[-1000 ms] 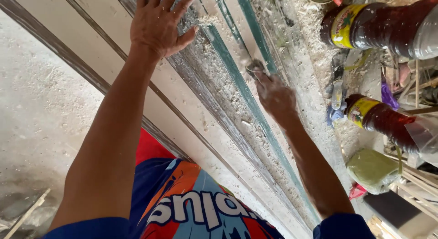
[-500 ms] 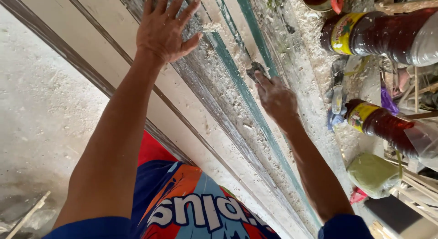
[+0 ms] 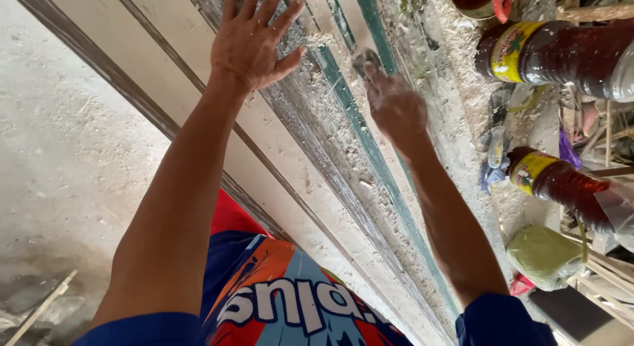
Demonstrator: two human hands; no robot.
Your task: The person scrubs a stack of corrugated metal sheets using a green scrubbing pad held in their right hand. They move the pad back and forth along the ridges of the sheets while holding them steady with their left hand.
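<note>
We pressed the left hand (image 3: 254,45) flat, fingers spread and released, on the pale moulded board (image 3: 198,68). The right hand (image 3: 394,108) pinched a small grey sanding pad (image 3: 365,59) against the board's green strip (image 3: 350,115). Dark bottles (image 3: 568,55) lay along the right edge.

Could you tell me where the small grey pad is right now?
In the right hand's fingers, pressed on the dusty moulded board beside the green strip.
</note>
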